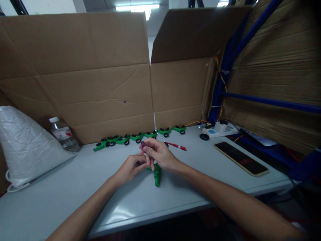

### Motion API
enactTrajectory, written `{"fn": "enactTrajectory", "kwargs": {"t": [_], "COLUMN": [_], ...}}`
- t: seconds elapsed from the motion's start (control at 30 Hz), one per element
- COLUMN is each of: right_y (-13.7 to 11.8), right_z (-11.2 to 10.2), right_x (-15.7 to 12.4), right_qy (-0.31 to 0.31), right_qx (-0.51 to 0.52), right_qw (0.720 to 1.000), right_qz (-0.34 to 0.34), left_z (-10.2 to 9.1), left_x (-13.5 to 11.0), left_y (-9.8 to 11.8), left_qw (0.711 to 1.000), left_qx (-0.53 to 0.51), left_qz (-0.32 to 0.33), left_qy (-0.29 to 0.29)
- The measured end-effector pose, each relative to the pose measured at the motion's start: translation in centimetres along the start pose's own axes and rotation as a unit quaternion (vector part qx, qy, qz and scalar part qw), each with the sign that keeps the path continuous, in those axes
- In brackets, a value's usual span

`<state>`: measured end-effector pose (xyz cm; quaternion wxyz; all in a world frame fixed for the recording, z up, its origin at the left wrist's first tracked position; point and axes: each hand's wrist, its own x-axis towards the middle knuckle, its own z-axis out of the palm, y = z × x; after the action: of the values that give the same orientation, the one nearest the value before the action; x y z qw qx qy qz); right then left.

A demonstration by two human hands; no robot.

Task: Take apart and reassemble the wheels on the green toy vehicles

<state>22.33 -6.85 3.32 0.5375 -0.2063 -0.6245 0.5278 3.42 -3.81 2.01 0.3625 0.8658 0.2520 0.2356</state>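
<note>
Above the middle of the table, my two hands meet. My right hand (160,154) is closed, with thumb and forefinger pinching a small purple piece (142,144); its lower part is hidden by the fingers. Close against it on the left, my left hand (131,168) has its fingers curled together, and what lies between them is hidden. A green plastic toy part (157,175) shows just below the hands, near the left fingertips; whether they grip it I cannot tell. Behind the hands runs a row of green toy vehicles (137,138) with black wheels.
A red pen-like tool (177,146) lies right of the hands. Farther right are a phone (240,158), a white power strip (220,129) and a black disc (204,136). A water bottle (64,134) and a white sack (27,147) stand left. Cardboard (105,80) walls the back.
</note>
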Motion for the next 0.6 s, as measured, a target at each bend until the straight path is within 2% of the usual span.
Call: {"fn": "enactTrajectory", "kwargs": {"t": [0.17,0.43,0.6], "right_y": [0.11,-0.11,0.35], "right_z": [0.04,-0.13,0.04], "right_x": [-0.13,-0.10,0.16], "right_qy": [0.043,-0.010,0.012], "right_qx": [-0.002,0.005,0.009], "right_qw": [0.999,1.000,1.000], "right_qz": [-0.002,-0.003,-0.006], "left_z": [0.10,-0.04,-0.04], "left_x": [0.05,-0.10,0.01], "left_y": [-0.09,-0.54,-0.11], "left_qw": [1.000,1.000,1.000], "left_qx": [-0.009,0.016,0.006], "left_qz": [0.009,0.008,0.023], "left_qy": [-0.004,0.004,0.002]}}
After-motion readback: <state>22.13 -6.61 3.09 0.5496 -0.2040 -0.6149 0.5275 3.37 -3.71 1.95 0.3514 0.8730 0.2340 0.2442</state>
